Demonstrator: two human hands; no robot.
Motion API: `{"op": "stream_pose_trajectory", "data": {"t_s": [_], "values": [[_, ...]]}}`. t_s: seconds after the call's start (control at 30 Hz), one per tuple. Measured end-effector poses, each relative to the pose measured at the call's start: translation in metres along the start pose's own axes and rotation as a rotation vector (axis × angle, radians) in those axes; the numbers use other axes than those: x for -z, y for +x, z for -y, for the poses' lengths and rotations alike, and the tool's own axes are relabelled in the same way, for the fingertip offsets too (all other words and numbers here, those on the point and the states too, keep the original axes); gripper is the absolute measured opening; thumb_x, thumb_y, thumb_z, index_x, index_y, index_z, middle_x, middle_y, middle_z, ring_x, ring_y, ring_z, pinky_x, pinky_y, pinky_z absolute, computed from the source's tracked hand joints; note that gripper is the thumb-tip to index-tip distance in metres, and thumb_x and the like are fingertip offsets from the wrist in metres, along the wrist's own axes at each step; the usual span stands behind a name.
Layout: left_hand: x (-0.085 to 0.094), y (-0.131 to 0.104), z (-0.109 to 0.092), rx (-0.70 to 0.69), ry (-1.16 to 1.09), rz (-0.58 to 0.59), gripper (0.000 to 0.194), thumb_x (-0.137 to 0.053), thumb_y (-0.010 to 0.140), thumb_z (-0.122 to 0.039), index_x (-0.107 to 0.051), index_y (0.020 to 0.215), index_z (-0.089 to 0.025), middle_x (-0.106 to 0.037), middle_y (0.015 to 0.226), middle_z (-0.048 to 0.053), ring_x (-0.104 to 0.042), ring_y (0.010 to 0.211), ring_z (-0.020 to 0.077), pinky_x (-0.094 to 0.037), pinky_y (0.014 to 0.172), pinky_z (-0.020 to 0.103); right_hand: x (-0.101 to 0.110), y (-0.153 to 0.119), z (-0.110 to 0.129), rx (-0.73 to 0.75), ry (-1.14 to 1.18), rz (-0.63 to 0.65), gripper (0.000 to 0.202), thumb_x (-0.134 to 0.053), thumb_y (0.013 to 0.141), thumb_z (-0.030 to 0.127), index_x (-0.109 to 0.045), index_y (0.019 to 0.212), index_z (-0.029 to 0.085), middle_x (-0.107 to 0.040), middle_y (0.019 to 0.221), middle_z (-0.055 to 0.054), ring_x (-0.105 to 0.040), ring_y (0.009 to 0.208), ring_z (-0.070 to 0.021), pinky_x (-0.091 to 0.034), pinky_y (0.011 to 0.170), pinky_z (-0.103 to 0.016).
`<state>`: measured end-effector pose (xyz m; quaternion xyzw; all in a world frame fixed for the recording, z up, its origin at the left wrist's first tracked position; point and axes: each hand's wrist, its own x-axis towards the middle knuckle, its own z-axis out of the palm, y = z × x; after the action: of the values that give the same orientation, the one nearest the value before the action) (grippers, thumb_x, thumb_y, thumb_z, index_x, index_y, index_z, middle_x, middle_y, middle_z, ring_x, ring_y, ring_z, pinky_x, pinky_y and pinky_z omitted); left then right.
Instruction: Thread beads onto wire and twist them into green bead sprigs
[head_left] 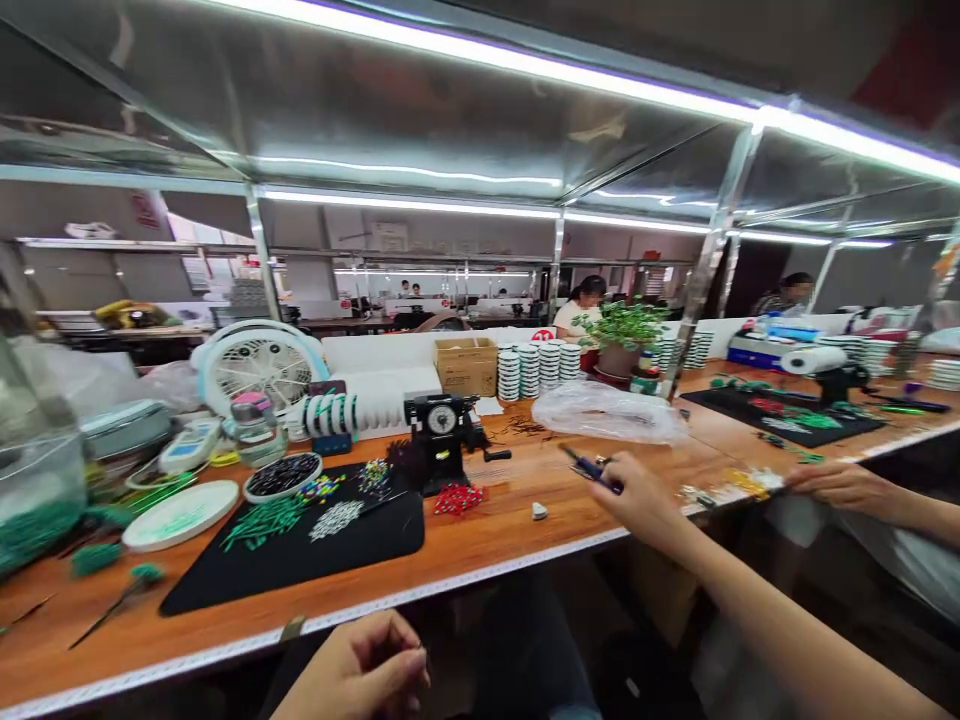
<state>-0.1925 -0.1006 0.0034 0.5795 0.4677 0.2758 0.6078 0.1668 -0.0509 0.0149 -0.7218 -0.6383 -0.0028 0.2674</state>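
Note:
In the head view, my right hand (pixel 637 495) is over the front of the wooden bench (pixel 495 520), its fingers closed around small pliers (pixel 592 470) with dark blue handles. Their tips point left and away from me. Just below the bench edge, my left hand (pixel 367 665) is closed in a pinch; what its fingertips hold, if anything, is too small to make out. A small white piece (pixel 538 511) lies between the hands. Left of it are red-headed pieces (pixel 457 498) and a black hand-cranked device with a dial (pixel 439 440).
A black mat (pixel 382 530) carries green, white and coloured small parts. A white dish (pixel 180 515), a fan (pixel 259 370) and jars stand left. Behind are stacked spools (pixel 529 370), a plastic bag (pixel 607 412) and a plant (pixel 622 335). A co-worker's hand (pixel 847 488) is at right.

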Motion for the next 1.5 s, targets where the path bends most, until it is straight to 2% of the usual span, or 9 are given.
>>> {"op": "stream_pose_trajectory", "data": {"t_s": [0.07, 0.13, 0.27, 0.43, 0.87, 1.1, 1.2, 1.33, 1.5], "values": [[-0.002, -0.006, -0.004, 0.008, -0.001, -0.006, 0.034, -0.073, 0.064, -0.046, -0.061, 0.068, -0.014, -0.059, 0.057, 0.001, -0.047, 0.05, 0.0119, -0.033, 0.051, 0.023, -0.004, -0.032, 0.042, 0.297, 0.311, 0.215, 0.021, -0.052, 0.081, 0.026, -0.051, 0.061, 0.018, -0.054, 0.085, -0.005, -0.053, 0.078, -0.0182, -0.04, 0.071, -0.028], [-0.002, -0.012, -0.005, 0.003, 0.028, -0.004, 0.031, -0.071, 0.067, -0.042, -0.064, 0.068, -0.013, -0.057, 0.054, 0.0, -0.044, 0.048, 0.0107, -0.03, 0.05, 0.022, -0.007, -0.062, 0.078, 0.467, 0.527, 0.451, 0.02, -0.054, 0.08, 0.023, -0.051, 0.061, 0.018, -0.055, 0.087, -0.004, -0.053, 0.082, -0.0174, -0.04, 0.073, -0.026], [0.005, -0.023, -0.001, -0.004, -0.048, 0.026, 0.027, -0.072, 0.067, -0.039, -0.064, 0.063, -0.013, -0.053, 0.048, -0.002, -0.039, 0.043, 0.0089, -0.025, 0.045, 0.021, -0.008, -0.092, 0.117, 0.553, 0.638, 0.659, 0.021, -0.056, 0.078, 0.017, -0.045, 0.06, 0.017, -0.053, 0.084, -0.001, -0.05, 0.075, -0.014, -0.038, 0.066, -0.023], [0.008, -0.031, -0.003, 0.029, -0.092, 0.053, 0.03, -0.075, 0.063, -0.039, -0.058, 0.056, -0.015, -0.052, 0.044, -0.002, -0.037, 0.039, 0.0083, -0.023, 0.042, 0.021, -0.008, -0.092, 0.131, 0.597, 0.674, 0.76, 0.02, -0.055, 0.075, 0.01, -0.043, 0.061, 0.017, -0.052, 0.085, 0.001, -0.048, 0.074, -0.0115, -0.036, 0.063, -0.02], [0.005, -0.025, 0.009, 0.089, -0.002, 0.076, 0.028, -0.07, 0.066, -0.034, -0.05, 0.059, -0.016, -0.046, 0.045, -0.005, -0.032, 0.041, 0.0078, -0.018, 0.043, 0.023, -0.025, -0.103, 0.133, 0.606, 0.66, 0.751, 0.027, -0.054, 0.076, 0.018, -0.034, 0.057, 0.017, -0.047, 0.082, 0.0, -0.044, 0.069, -0.011, -0.033, 0.059, -0.022], [0.003, -0.022, 0.02, -0.04, 0.121, -0.028, 0.031, -0.066, 0.073, -0.04, -0.056, 0.062, -0.013, -0.05, 0.053, -0.002, -0.037, 0.05, 0.0095, -0.025, 0.048, 0.023, -0.058, -0.114, 0.129, 0.368, 0.94, 0.71, 0.029, -0.052, 0.077, 0.027, -0.037, 0.056, 0.016, -0.043, 0.069, 0.001, -0.04, 0.067, -0.0116, -0.032, 0.062, -0.024], [0.0, -0.021, 0.021, -0.01, 0.032, -0.084, 0.033, -0.067, 0.073, -0.044, -0.062, 0.069, -0.011, -0.058, 0.059, 0.002, -0.044, 0.051, 0.011, -0.033, 0.051, 0.024, -0.053, -0.109, 0.129, 0.337, 0.95, 0.732, 0.028, -0.053, 0.079, 0.03, -0.042, 0.057, 0.016, -0.043, 0.072, 0.001, -0.04, 0.069, -0.0122, -0.032, 0.064, -0.024], [-0.006, -0.024, 0.021, 0.006, -0.172, -0.185, 0.038, -0.07, 0.072, -0.046, -0.068, 0.086, -0.011, -0.063, 0.07, 0.005, -0.048, 0.056, 0.0117, -0.038, 0.053, 0.023, -0.036, -0.107, 0.128, 0.361, 0.956, 0.637, 0.019, -0.048, 0.082, 0.023, -0.05, 0.064, 0.017, -0.047, 0.078, 0.0, -0.043, 0.075, -0.013, -0.034, 0.069, -0.024], [-0.011, -0.03, 0.016, 0.001, -0.369, -0.233, 0.028, -0.073, 0.073, -0.038, -0.07, 0.083, -0.012, -0.064, 0.072, 0.006, -0.049, 0.057, 0.0095, -0.038, 0.052, 0.019, -0.037, -0.12, 0.128, 0.362, 0.898, 0.657, 0.026, -0.05, 0.08, 0.029, -0.042, 0.058, 0.017, -0.048, 0.074, -0.001, -0.044, 0.071, -0.0137, -0.033, 0.064, -0.025]]}}
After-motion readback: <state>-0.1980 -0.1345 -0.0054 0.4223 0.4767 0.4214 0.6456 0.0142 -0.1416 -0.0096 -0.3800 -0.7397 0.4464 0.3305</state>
